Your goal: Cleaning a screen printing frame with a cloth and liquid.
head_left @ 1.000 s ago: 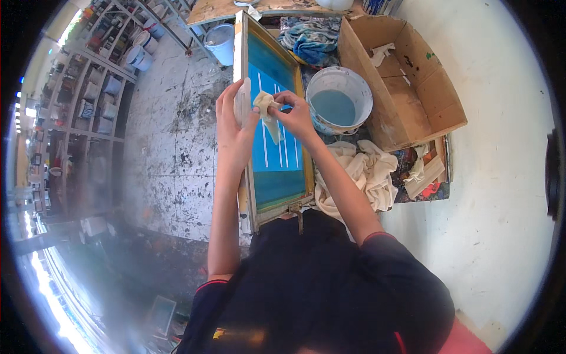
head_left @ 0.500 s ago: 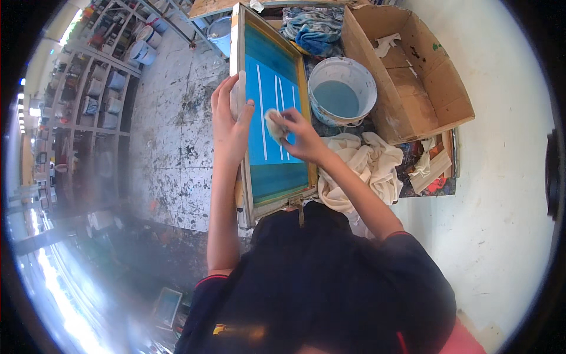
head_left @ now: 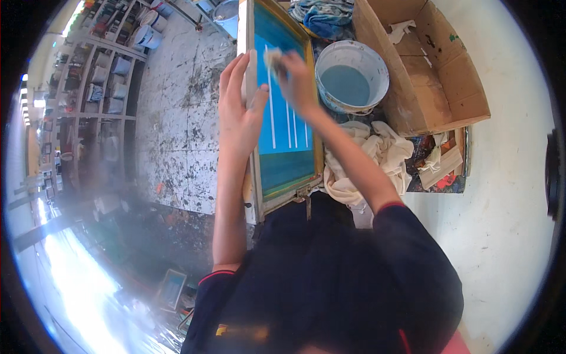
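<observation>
A wooden-edged printing screen [head_left: 287,171] with blue mesh and thin white stripes stands tilted before me. My left hand [head_left: 240,115] grips its left edge, thumb on the inner side and fingers along the outside. Under that hand a whitish, rounded piece [head_left: 252,74] shows at the edge; its kind is unclear. My right hand [head_left: 298,85], smeared by motion, pinches a wadded pale rag [head_left: 273,59] against the upper part of the mesh, near the top of the leftmost stripe.
Right of the screen stands a white bucket [head_left: 352,85] of cloudy bluish water. A crumpled cream cloth [head_left: 368,156] lies below it. Farther right is an open cardboard box [head_left: 407,88], with stained blue rags [head_left: 323,15] behind the bucket. Shelves [head_left: 88,88] line the far left.
My right hand has moved the rag up the mesh. My left hand keeps its hold on the screen's edge. The whole view has shifted slightly.
</observation>
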A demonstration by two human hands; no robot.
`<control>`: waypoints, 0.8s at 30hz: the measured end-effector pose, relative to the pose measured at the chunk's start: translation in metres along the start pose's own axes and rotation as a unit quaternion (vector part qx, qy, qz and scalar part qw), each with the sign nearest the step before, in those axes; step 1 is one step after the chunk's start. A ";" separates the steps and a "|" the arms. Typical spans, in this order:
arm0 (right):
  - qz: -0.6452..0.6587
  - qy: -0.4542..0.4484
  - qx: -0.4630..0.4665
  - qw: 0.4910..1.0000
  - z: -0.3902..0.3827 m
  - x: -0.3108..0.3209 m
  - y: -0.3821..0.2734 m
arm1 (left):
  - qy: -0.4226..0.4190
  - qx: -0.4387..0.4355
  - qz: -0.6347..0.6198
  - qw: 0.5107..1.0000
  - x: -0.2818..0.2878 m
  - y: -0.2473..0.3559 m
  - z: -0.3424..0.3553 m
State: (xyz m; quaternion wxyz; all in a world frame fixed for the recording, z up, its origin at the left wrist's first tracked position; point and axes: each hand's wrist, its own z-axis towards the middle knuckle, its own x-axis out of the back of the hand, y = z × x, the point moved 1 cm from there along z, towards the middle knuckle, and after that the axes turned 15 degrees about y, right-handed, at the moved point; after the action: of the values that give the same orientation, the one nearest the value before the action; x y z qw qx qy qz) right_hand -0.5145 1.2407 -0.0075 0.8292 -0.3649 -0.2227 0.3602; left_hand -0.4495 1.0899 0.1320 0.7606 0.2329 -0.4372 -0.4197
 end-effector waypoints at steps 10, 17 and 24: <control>0.027 -0.112 -0.027 0.993 -0.105 0.065 -0.083 | 0.003 0.003 0.016 1.000 0.009 -0.007 -0.002; 0.013 -0.089 0.041 0.995 -0.088 0.046 -0.064 | 0.003 -0.001 0.033 0.999 0.009 -0.014 -0.003; -0.064 -0.009 0.034 0.997 0.047 -0.045 0.048 | -0.012 0.023 0.020 0.999 -0.003 -0.006 0.005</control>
State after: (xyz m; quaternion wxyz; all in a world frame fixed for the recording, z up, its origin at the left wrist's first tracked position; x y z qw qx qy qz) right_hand -0.5935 1.2501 -0.0192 0.8605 -0.3178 -0.2409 0.3171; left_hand -0.4570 1.0895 0.1289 0.7580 0.2367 -0.4606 -0.3966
